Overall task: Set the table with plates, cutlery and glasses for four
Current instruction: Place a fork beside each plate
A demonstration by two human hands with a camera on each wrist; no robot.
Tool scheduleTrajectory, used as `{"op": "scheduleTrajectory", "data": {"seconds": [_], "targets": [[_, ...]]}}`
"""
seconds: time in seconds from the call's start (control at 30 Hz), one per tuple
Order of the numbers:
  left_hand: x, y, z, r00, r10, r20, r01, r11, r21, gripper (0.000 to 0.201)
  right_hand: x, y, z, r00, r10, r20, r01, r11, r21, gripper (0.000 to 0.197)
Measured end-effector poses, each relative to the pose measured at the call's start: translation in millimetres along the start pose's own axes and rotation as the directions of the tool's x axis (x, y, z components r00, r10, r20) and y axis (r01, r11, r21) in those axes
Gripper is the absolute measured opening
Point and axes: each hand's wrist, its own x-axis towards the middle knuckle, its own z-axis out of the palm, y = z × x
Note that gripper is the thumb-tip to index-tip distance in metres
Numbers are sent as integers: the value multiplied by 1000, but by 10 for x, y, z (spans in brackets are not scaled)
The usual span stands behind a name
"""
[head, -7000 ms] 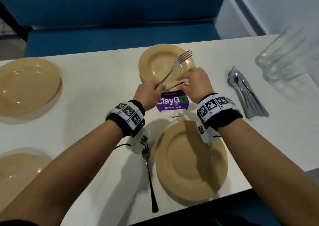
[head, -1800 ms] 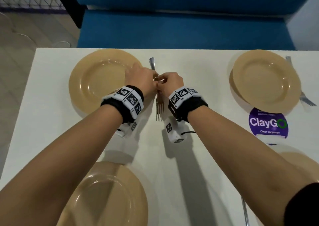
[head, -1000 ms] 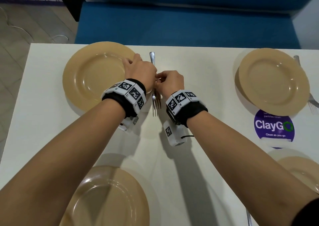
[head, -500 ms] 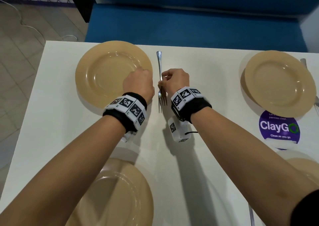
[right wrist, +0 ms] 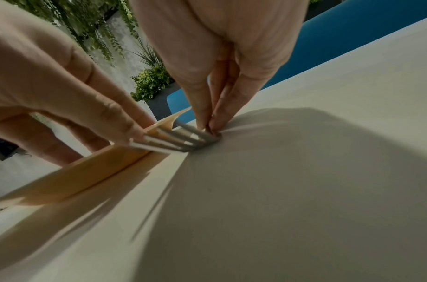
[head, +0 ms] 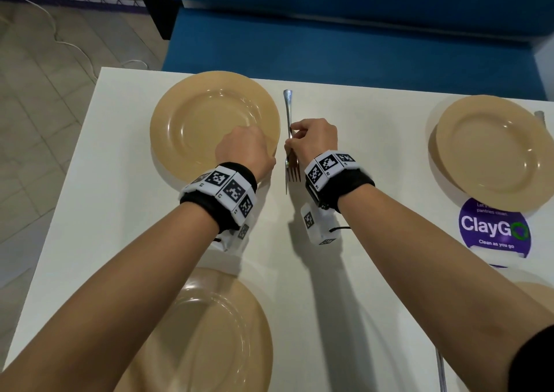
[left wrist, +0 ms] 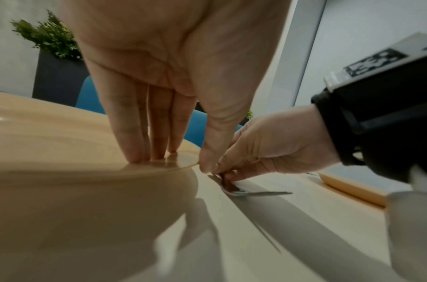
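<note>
A metal fork [head: 288, 110] lies on the white table [head: 368, 286], just right of the far-left tan plate [head: 209, 122], tines toward me. My right hand [head: 290, 141] pinches the fork's neck between thumb and fingertips; the right wrist view shows that pinch [right wrist: 209, 126] just behind the fork's tines [right wrist: 174, 142]. My left hand [head: 242, 152] rests on the plate's right rim. In the left wrist view its straight fingers [left wrist: 145, 133] press on the plate rim [left wrist: 181, 162], with the thumb beside the edge, close to the right hand [left wrist: 268, 148].
Three more tan plates lie at the far right [head: 494, 152], near left [head: 209, 337] and near right [head: 536, 295]. A purple ClayGo sticker [head: 494, 231] sits between the right-hand plates. Another fork's handle [head: 440, 370] shows at the bottom right. A blue bench [head: 329, 47] runs behind the table.
Seven seconds ago both hands held a fork at the ClayGo-side plate. Over the last second the left hand slid off this fork onto the plate rim; the right hand keeps its pinch.
</note>
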Motion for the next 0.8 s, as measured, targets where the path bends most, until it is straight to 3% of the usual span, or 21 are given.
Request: {"op": "scheduleTrajectory", "data": {"seconds": [0.8], "targets": [[-27,14,-63,1000,-19,6,19,998,-67,30,36,7,47,1000,-15,-10,15,1000,-10,30]]}}
